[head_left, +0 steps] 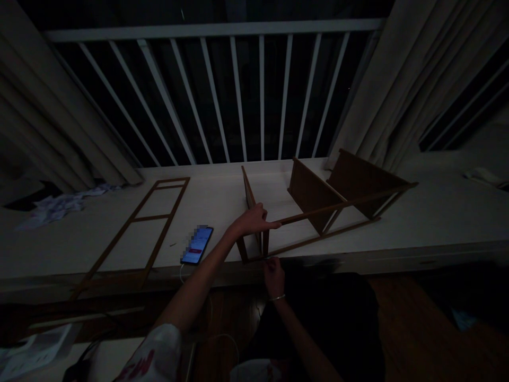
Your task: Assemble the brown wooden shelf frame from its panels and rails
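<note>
The brown wooden shelf (312,197) lies on its side on the pale surface (217,199), right of the phone (201,241). The left hand (254,219) rests on its left end, thumb stretched rightward; I can't tell whether it grips. The right hand (274,277) bunches its fingers at the near corner, too dark to tell what they pinch. A wooden frame (150,218) lies far left.
</note>
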`<state>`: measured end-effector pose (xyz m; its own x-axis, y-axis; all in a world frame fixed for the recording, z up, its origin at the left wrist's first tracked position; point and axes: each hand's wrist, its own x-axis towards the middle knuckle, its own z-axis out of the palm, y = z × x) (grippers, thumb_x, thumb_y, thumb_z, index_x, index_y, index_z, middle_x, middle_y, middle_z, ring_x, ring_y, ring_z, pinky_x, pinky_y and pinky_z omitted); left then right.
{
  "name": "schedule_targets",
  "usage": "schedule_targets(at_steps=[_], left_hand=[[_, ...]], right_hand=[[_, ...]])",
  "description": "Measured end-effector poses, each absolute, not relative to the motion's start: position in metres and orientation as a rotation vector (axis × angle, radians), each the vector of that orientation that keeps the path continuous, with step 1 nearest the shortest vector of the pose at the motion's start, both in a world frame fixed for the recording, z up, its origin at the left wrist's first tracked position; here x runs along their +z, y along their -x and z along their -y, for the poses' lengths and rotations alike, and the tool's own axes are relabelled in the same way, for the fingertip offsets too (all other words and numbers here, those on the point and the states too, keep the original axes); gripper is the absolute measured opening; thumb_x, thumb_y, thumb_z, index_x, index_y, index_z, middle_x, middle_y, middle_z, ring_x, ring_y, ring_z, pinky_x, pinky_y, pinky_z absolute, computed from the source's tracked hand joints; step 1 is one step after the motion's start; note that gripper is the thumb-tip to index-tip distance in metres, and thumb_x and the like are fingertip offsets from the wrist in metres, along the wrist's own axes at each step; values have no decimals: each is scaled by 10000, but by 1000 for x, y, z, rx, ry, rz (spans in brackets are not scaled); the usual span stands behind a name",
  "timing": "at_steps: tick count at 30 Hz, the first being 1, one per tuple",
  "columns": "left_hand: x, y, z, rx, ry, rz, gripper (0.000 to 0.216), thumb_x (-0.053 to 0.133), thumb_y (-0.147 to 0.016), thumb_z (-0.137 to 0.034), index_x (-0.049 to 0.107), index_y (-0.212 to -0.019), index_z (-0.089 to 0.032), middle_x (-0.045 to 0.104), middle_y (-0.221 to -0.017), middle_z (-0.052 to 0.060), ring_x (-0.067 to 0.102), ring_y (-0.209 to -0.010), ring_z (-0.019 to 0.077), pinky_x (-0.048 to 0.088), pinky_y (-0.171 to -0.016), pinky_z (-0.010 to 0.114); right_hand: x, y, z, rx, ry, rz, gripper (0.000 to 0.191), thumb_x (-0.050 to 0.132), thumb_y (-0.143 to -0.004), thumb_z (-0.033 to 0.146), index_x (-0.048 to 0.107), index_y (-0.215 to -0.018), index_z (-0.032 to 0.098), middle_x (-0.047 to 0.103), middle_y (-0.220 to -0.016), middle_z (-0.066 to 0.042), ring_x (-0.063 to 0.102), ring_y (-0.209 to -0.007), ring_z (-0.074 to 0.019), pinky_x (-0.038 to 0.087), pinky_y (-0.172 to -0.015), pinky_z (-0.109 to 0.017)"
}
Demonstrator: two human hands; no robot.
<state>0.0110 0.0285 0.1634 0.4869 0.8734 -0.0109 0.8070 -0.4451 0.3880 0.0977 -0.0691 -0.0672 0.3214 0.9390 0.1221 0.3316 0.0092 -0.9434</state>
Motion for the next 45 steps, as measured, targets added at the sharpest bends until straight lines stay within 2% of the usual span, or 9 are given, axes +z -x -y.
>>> schedule_targets(at_steps=[6,13,21,31,39,45], left_hand=[[165,-12,-27,267,-2387,-1439,459,407,-633,-625,475,-609,-171,465,-808,41,478,-699,146,370,-623,261],[160,-10,-30,300,-2410,-1408,463,403,-636,-630,457,-595,-172,463,-805,41,472,-685,142,366,-614,261],[159,-9,-32,315,-2418,-1387,461,400,-637,-626,468,-595,-172,462,-792,43,470,-668,141,363,-609,266],[161,-10,-31,299,-2403,-1398,486,383,-632,-649,469,-607,-172,465,-809,37,471,-668,135,364,-617,255],[165,-12,-29,265,-2370,-1450,492,394,-624,-653,477,-613,-168,477,-832,45,486,-711,145,370,-636,251],[162,-10,-29,291,-2404,-1420,498,390,-634,-644,502,-645,-159,477,-834,53,487,-707,147,368,-622,253]], right_hand=[[-70,-99,72,612,1583,1427,245,375,-774,235,543,-949,205,650,-824,-50,610,-752,-174,426,-656,-245],[-79,-100,69,607,1633,1429,259,343,-787,199,509,-986,191,646,-818,-57,609,-749,-172,416,-645,-239],[-83,-100,69,621,1635,1379,189,379,-783,217,513,-911,178,648,-798,-63,612,-723,-171,412,-624,-235],[-86,-102,67,628,1638,1391,219,367,-800,257,555,-871,173,645,-773,-61,598,-707,-168,405,-636,-243],[-86,-103,66,458,1612,1413,190,418,-770,225,572,-861,161,574,-833,-70,517,-809,-180,378,-743,-297],[-78,-104,68,384,1630,1422,139,461,-742,207,584,-794,169,517,-850,-72,470,-825,-189,365,-746,-309]])
